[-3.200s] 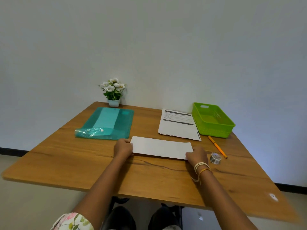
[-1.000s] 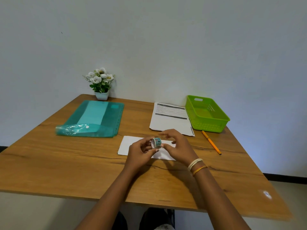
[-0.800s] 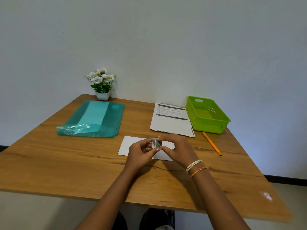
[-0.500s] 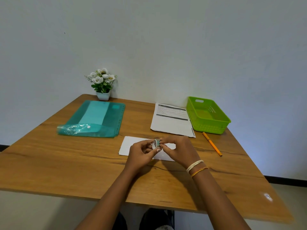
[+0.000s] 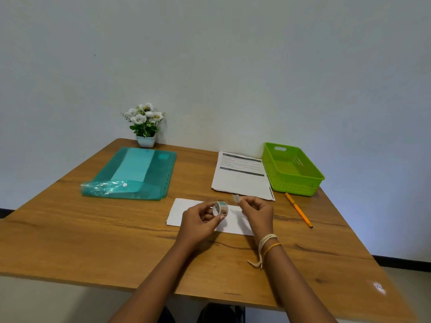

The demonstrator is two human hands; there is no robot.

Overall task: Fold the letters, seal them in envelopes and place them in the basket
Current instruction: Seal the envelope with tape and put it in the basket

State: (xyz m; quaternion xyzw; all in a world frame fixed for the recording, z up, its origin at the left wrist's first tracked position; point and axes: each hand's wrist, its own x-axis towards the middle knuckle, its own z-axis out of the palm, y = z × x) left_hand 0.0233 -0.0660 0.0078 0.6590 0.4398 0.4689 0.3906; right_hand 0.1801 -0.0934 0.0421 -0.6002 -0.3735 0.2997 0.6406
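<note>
The envelope (image 5: 186, 212) lies flat on the wooden worktop (image 5: 93, 234), white and long, directly under the person's two hands, which cover its middle and right part. The left hand (image 5: 198, 222) is curled around a small roll of patterned tape (image 5: 220, 208), gripping it between thumb and fingers and holding it just above the envelope with its round face turned towards the camera. The right hand (image 5: 256, 212) is just beside the roll, to its right, with thumb and forefinger pinched together on a short loose end of tape (image 5: 236, 198) that stands up above the fingertips; whether that end is joined to the roll cannot be told. The other fingers of the right hand are folded in. On the right wrist sit a pale cord bracelet (image 5: 264, 245) and a thin orange band.

Beyond the envelope, near the far right of the worktop, a stack of printed letters (image 5: 242, 180) lies flat, and just beside it on the right stands a bright green basket (image 5: 296, 183), with nothing visible inside. An orange pen (image 5: 298, 209) lies near the basket's front, apart from the envelope. On the far left lies a teal plastic folder (image 5: 135, 174), and behind it, against the wall, a small pot of white flowers (image 5: 145, 123).
</note>
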